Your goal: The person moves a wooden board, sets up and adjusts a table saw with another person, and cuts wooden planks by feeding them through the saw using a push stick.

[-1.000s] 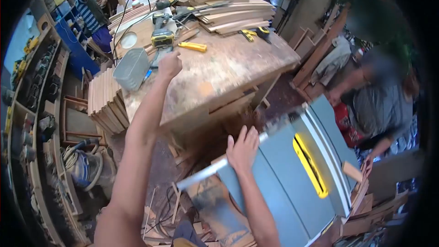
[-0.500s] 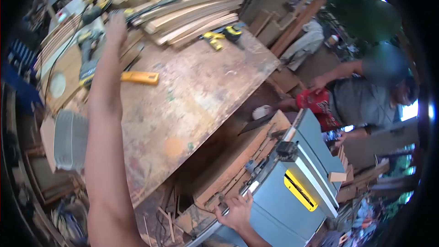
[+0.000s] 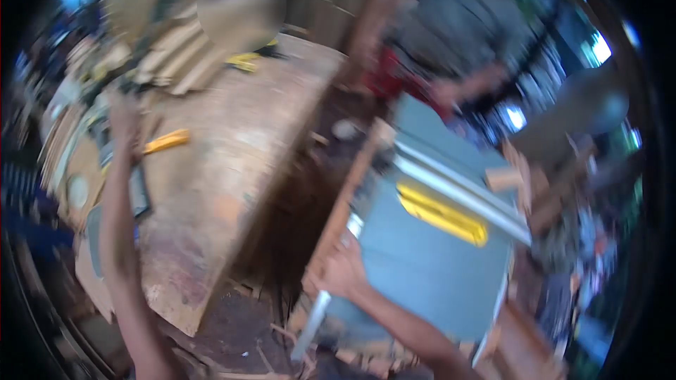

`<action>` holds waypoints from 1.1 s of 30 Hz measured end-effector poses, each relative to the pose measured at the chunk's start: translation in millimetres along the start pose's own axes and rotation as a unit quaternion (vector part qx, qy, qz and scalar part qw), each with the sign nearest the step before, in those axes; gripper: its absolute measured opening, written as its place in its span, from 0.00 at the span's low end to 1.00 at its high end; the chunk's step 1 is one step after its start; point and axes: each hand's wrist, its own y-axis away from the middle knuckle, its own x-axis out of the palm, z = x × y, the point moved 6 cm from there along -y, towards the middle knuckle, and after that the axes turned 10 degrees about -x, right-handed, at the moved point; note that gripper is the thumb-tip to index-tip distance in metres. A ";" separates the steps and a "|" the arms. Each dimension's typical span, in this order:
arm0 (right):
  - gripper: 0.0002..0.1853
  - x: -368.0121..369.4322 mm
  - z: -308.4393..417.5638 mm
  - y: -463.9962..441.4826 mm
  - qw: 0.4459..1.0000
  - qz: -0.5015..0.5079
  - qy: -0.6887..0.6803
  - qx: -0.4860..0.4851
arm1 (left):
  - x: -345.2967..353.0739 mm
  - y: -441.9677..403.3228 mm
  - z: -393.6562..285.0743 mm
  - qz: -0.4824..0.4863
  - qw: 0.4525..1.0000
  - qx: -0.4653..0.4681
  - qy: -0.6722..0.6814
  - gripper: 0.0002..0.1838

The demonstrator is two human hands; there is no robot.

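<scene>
My left hand [image 3: 122,112] reaches over the left side of the wooden workbench [image 3: 232,148], close to a pile of tools. Motion blur hides its fingers and anything in them. Near its wrist lies a yellow-orange handled tool [image 3: 167,141]. My right hand [image 3: 339,267] is closed around the metal rail [image 3: 310,324] along the near edge of a table saw [image 3: 415,281]. The saw has a blue-grey top, a yellow blade insert [image 3: 442,214] and a long silver fence [image 3: 461,186].
Stacked boards [image 3: 176,56] and a yellow tool [image 3: 243,62] lie at the bench's far end. A dark gap separates bench and saw. Another person [image 3: 458,21] in a grey shirt is beyond the saw. Wood blocks [image 3: 503,179] sit at its far edge.
The view has swung, so bench and boards appear further left and the saw nearer the middle. The other person now stands more upright beside the saw. My right hand stays at the saw's edge.
</scene>
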 end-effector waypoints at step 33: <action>0.20 -112.3 -222.4 605.3 0.739 -0.386 -0.544 0.098 | -724.6 390.5 -806.9 0.684 0.721 0.085 0.068 0.53</action>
